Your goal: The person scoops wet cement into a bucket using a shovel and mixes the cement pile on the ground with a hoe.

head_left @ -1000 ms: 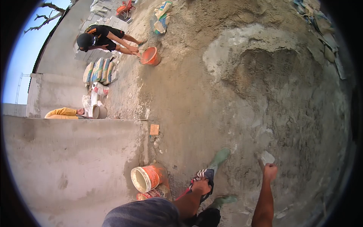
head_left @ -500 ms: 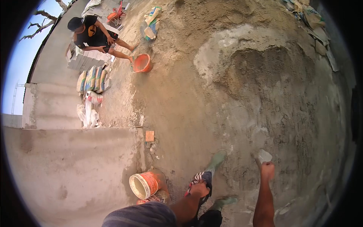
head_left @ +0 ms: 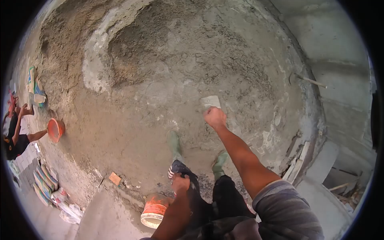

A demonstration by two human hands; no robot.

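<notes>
My right hand is closed around a flat, pale metal-looking trowel, its blade pointing away from me over the grey wet ground. The trowel's handle is hidden in the fist. My left hand rests closed at my left knee, by the dark trouser leg with white stripes; what its fingers grip, if anything, is too small to make out. Both my feet, in green boots, stand on the wet surface.
An orange and white bucket stands near my left leg. Far left, a person is beside an orange bucket, near stacked sacks. A stick and wood pieces lie at the right edge.
The view has swung to the right, bringing the right-hand wall in. My right arm now reaches forward with the trowel. The other person straightened up from the orange bucket and now appears at the far left.
</notes>
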